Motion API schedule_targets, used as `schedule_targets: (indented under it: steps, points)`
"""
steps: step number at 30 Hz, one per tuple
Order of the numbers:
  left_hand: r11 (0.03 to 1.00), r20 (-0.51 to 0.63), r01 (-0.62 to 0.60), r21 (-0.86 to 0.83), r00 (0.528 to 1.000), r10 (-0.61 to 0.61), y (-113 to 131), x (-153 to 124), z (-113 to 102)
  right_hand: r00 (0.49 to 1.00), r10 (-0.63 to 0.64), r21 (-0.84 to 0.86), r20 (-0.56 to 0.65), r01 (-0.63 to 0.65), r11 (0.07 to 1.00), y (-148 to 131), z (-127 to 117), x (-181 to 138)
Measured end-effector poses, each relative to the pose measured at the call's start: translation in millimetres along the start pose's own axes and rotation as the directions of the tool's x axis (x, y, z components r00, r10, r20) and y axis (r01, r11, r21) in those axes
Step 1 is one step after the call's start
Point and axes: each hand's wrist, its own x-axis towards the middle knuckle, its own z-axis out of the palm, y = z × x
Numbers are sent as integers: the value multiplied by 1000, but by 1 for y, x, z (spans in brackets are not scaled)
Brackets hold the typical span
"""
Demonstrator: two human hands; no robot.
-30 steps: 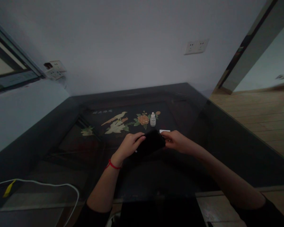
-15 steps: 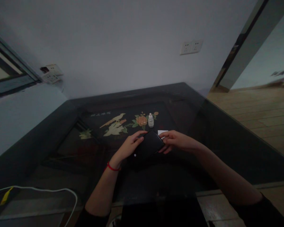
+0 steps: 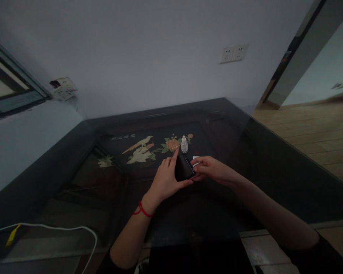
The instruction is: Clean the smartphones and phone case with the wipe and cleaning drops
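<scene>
A black phone (image 3: 183, 168), dark and flat, is between my two hands low over the dark table. My left hand (image 3: 167, 176) lies across its left part, the thumb along the near edge and the index finger at the far edge. My right hand (image 3: 210, 169) grips the phone's right end with curled fingers. A white piece (image 3: 196, 158), perhaps paper or cloth, shows just beyond the right fingers; whether they touch it I cannot tell. Behind the phone a small white-capped bottle (image 3: 184, 145) stands upright.
The glossy table top (image 3: 231, 129) bears a bird-and-flower picture (image 3: 141, 154). A white cable (image 3: 57, 227) with a yellow tag (image 3: 13, 235) crosses the near left corner. The wall (image 3: 148, 57) rises behind, with sockets (image 3: 233, 53) on it.
My left hand has moved nearer and over the phone, its thumb now on the near edge, covering the end with the white dot. My right hand has stayed at the right end.
</scene>
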Motion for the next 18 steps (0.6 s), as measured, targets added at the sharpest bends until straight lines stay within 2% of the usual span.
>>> schedule_targets:
  steps: [3, 13, 18]
  points:
    - [1000, -53, -30, 6, 998, 30, 4, -1, 1, 1000, -28, -20, -1, 28, 999, -1, 6, 0]
    - [994, -133, -109, 33, 985, 112, 5, -1, 0, 998, -64, -46, 0, 64, 997, -7, 13, -5]
    - [987, -144, -144, 73, 978, 154, 2, -1, 4, 996, -88, -111, -9, 87, 990, -4, 16, -5]
